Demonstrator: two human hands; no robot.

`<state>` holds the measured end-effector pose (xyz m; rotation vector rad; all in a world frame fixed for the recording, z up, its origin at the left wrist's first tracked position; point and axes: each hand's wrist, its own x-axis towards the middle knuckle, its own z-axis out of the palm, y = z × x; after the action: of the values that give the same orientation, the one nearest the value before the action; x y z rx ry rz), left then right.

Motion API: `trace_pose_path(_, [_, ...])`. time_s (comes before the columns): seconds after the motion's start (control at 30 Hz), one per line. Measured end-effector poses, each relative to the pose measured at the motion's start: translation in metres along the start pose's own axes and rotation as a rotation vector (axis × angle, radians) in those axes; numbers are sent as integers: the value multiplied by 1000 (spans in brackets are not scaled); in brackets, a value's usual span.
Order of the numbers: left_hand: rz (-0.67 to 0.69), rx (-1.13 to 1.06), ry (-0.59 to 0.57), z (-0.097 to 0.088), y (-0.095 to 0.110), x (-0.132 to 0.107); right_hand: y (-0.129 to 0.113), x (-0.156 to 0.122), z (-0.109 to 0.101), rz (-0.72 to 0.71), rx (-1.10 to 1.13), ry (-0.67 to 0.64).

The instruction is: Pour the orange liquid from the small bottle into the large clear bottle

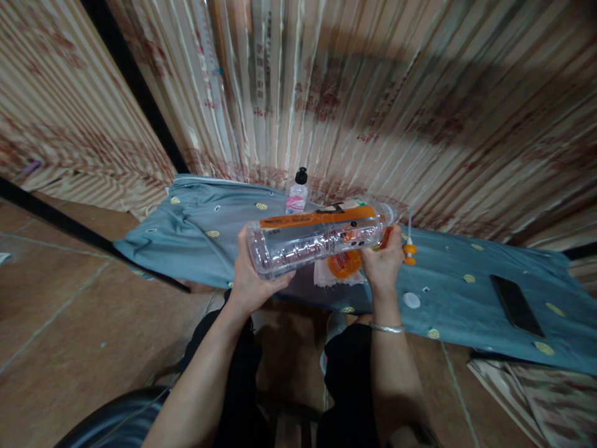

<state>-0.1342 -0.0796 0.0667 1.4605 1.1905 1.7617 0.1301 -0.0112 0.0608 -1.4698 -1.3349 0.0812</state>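
I hold a clear plastic bottle [317,239] with an orange label sideways in front of me, above a low surface covered in blue-grey cloth [196,230]. My left hand [249,274] wraps round the bottle's base end. My right hand [385,261] grips the neck end, fingers closed around it. Under the bottle lies a white cloth [326,274] with an orange round lid or container [345,264] on it. A small orange and white part [409,249] stands just right of my right hand.
A small bottle with a black cap and pink label [298,193] stands at the back of the cloth. A dark phone [515,305] lies to the right, a white disc [411,300] near the front edge. Striped curtains hang behind. The floor is brown tile.
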Motion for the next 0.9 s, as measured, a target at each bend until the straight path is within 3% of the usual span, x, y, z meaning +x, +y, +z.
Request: trace_pose_path(0.9, [15, 28, -2, -1, -1, 0, 0, -1, 0, -24, -15, 11])
